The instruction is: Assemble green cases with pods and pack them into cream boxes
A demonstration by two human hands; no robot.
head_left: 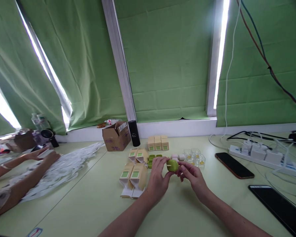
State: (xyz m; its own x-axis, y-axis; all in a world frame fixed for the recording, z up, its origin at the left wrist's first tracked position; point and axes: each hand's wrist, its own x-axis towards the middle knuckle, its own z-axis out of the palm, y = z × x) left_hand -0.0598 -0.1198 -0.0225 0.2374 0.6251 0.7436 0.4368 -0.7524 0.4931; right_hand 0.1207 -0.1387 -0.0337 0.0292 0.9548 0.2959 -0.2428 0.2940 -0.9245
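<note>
Above the table in front of me, a green rounded piece (172,165) with a pale line across it is held between my fingers. My left hand (159,179) is closed on its left side. The fingers of my right hand (195,179) pinch at its right edge. Just behind my left hand lie several small green square pieces (151,162). Small pinkish-white pieces (181,157) and clear cups with yellow bits (195,157) stand behind my hands. Left of my left hand are tan boxes with green labels (133,176), their flaps open at the front.
Tan boxes (158,143), a cardboard carton (116,136) and a black cylinder (134,133) stand at the back. Two phones (234,165) and a power strip (263,158) with cables lie right. On the left, another person's hands (46,156) work over white strips (61,171).
</note>
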